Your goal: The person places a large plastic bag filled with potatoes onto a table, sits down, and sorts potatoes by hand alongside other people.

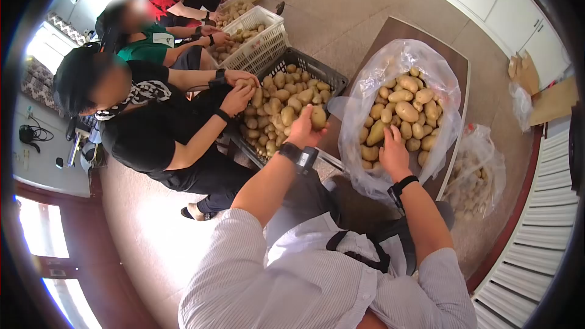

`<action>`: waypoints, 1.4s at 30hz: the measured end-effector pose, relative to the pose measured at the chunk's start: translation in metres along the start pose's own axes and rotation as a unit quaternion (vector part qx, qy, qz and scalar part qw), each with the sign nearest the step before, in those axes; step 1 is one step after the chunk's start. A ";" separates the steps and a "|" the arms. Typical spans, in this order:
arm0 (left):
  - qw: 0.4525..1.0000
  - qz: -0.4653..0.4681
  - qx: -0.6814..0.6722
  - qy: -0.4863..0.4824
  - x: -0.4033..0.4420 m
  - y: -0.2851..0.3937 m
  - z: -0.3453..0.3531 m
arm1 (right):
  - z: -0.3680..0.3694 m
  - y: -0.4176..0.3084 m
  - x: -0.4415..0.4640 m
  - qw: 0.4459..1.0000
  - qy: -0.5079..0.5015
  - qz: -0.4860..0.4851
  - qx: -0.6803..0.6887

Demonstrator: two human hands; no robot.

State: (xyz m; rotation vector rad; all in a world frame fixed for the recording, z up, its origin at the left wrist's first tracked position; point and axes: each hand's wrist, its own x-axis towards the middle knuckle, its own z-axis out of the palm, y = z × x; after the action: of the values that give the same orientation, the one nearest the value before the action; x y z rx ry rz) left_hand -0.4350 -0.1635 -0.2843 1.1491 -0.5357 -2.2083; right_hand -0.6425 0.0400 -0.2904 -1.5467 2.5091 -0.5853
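My left hand holds a single potato over the near right edge of a black plastic crate. That crate is heaped with potatoes. My right hand reaches into a clear plastic bag, its fingers stretched out and touching potatoes. More potatoes fill this bag, which stands with its mouth wide on a brown table. Under my right fingertips, the contact is partly hidden.
Left of me, a co-worker in black handles potatoes at the same crate. Beyond, others sit by a white crate. Another plastic bag of potatoes rests on the floor at right, near a white radiator and cardboard.
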 end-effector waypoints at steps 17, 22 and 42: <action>0.991 0.010 -0.048 0.121 0.130 0.054 -0.226 | 0.004 0.030 -0.025 0.995 0.083 0.011 -0.060; 0.992 0.008 -0.059 0.114 0.105 0.065 -0.186 | 0.016 0.045 -0.044 0.996 0.086 0.003 0.009; 0.830 -0.141 0.442 -0.310 0.142 0.127 -0.203 | 0.021 0.054 -0.060 0.992 0.102 0.034 0.064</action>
State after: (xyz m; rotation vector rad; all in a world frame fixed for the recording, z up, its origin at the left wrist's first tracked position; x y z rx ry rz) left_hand -0.2907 -0.3688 -0.4055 0.8873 -1.9271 -2.6513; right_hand -0.6530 0.1095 -0.3363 -1.4172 2.5977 -0.9176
